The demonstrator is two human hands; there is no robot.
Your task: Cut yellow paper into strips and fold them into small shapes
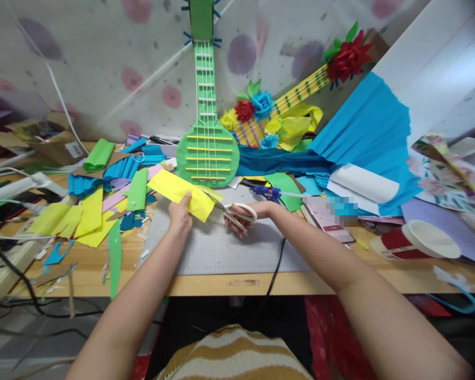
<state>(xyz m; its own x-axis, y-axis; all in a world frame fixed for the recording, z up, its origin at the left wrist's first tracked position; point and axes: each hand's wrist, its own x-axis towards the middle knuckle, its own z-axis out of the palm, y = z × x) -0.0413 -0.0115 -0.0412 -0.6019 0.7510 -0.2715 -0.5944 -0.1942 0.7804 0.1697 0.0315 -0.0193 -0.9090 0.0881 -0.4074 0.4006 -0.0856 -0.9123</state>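
Note:
A strip of yellow crepe paper (pixel 173 186) is pinched in my left hand (pixel 180 215), tilted above the grey cutting mat (pixel 217 258). My right hand (pixel 243 217) grips white-handled scissors (pixel 252 212), fingers through the loops. The blades point left and lie at the right part of the yellow paper, its edge between or against them. Just behind the paper stands a green paper-covered lute (pixel 208 153) with white strings and yellow bars, leaning on the wall. A blue glue gun (pixel 267 192) lies behind my right hand.
Crepe paper scraps (pixel 91 211) in yellow, green and blue crowd the left. At right are blue crepe paper (pixel 364 142), a phone (pixel 328 219) and a tipped paper cup (pixel 417 240). A black cable (pixel 277 266) crosses the table's front edge. A flower-decorated yellow instrument (pixel 296 97) leans behind.

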